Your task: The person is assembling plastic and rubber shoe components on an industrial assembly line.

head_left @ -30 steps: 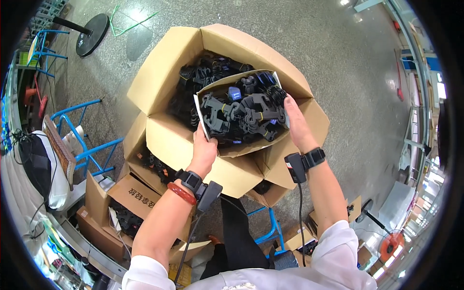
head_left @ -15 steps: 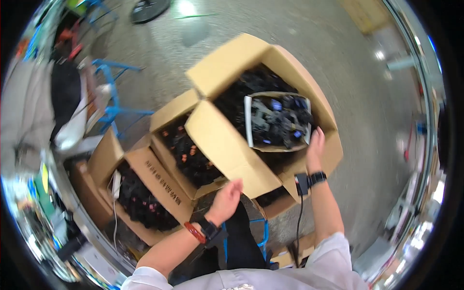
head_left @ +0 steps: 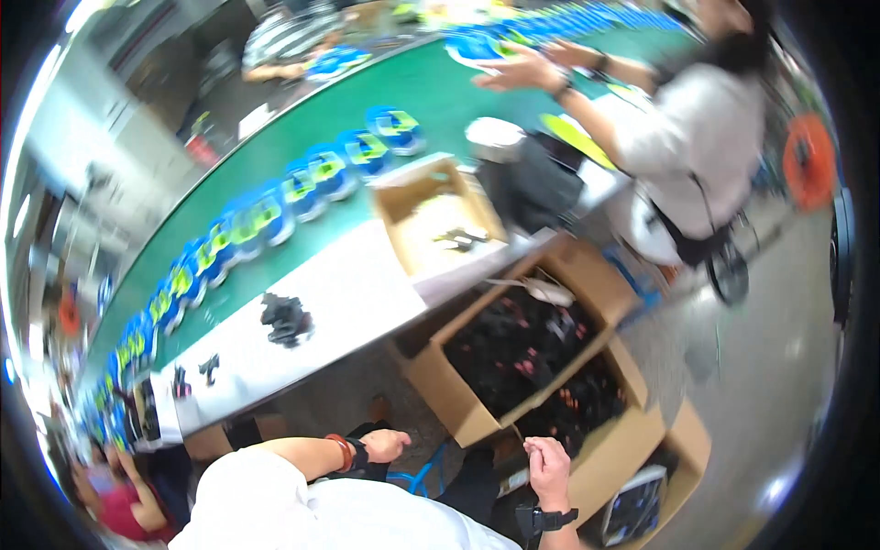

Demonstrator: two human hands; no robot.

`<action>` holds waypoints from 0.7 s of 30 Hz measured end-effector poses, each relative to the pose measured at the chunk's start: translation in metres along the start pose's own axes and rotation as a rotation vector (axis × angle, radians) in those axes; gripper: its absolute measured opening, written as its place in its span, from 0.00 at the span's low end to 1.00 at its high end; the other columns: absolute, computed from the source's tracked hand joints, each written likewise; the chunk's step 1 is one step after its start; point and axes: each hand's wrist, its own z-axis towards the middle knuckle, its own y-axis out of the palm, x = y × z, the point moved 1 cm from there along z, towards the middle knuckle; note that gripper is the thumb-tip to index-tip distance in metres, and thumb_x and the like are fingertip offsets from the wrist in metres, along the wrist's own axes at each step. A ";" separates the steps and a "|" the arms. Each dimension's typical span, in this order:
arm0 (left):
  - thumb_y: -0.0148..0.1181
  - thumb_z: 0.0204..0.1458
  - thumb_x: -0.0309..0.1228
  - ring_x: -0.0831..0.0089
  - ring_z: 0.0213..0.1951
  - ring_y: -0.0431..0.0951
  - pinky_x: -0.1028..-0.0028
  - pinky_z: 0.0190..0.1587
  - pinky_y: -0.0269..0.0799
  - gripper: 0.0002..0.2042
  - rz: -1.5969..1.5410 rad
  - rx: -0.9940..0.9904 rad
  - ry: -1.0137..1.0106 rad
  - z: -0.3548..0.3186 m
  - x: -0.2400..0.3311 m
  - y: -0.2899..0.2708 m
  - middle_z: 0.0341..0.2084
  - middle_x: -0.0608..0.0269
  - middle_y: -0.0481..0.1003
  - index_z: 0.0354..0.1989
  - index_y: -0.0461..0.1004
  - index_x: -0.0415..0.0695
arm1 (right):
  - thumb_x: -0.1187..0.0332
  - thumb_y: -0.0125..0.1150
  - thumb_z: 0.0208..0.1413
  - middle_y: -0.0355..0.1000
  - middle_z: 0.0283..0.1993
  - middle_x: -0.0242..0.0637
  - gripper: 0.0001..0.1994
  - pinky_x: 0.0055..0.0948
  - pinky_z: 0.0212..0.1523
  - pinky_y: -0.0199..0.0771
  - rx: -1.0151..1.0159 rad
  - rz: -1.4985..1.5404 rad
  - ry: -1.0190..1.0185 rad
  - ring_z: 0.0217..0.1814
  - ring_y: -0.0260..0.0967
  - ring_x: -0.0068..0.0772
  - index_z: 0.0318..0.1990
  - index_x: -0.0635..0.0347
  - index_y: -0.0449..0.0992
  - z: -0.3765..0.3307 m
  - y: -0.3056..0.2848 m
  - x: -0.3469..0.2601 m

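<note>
My left hand (head_left: 387,445) hovers beside the front edge of the white worktop (head_left: 357,275), fingers curled in and nothing seen in them. Near the cardboard boxes, my right hand (head_left: 548,460) is raised with bent fingers, somewhat blurred and holding nothing I can see. A large cardboard box (head_left: 472,417) of black parts with pink bits stands closest to the bench. Beside it is a box of black parts (head_left: 579,403) with orange bits. Farther right, a larger carton (head_left: 689,449) holds a small white-edged box (head_left: 646,478) of dark parts.
On the worktop lie a heap of black parts (head_left: 285,319), a few smaller black pieces (head_left: 210,368) and an open carton (head_left: 399,220). Blue-and-yellow items line the green conveyor (head_left: 229,174). A co-worker in a white shirt (head_left: 692,137) sits at the right, near an orange fan (head_left: 810,160).
My view has swung left from the floor and boxes to the bench and conveyor. My right hand has come away from the small box of parts; the fingers of both hands are now curled.
</note>
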 end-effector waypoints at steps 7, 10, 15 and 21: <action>0.49 0.48 0.28 0.57 0.50 0.73 0.62 0.53 0.67 0.15 -0.416 0.236 -0.678 -0.137 -0.168 0.028 0.45 0.52 0.75 0.45 0.75 0.47 | 0.82 0.56 0.45 0.74 0.28 0.36 0.09 0.31 0.31 0.67 -0.414 0.007 -0.454 0.29 0.70 0.37 0.34 0.61 0.75 0.122 0.131 -0.177; 0.48 0.49 0.29 0.57 0.50 0.73 0.62 0.53 0.67 0.16 -0.622 0.198 -0.668 -0.165 -0.197 0.064 0.46 0.52 0.74 0.46 0.75 0.48 | 0.79 0.61 0.43 0.72 0.28 0.36 0.09 0.32 0.30 0.65 -0.635 -0.044 -0.635 0.27 0.68 0.38 0.34 0.60 0.75 0.147 0.208 -0.237; 0.47 0.50 0.28 0.53 0.46 0.75 0.62 0.51 0.69 0.15 -0.784 0.391 -0.619 -0.187 -0.230 0.089 0.41 0.50 0.76 0.44 0.76 0.48 | 0.73 0.64 0.43 0.69 0.27 0.37 0.08 0.36 0.30 0.66 -0.817 -0.249 -0.783 0.28 0.67 0.41 0.33 0.58 0.75 0.162 0.314 -0.296; 0.49 0.51 0.28 0.53 0.42 0.76 0.63 0.46 0.71 0.12 -0.926 0.654 -0.544 -0.245 -0.256 0.054 0.38 0.50 0.76 0.40 0.75 0.40 | 0.69 0.63 0.46 0.69 0.27 0.37 0.06 0.37 0.32 0.69 -0.907 -0.304 -0.651 0.32 0.69 0.42 0.30 0.59 0.74 0.166 0.396 -0.335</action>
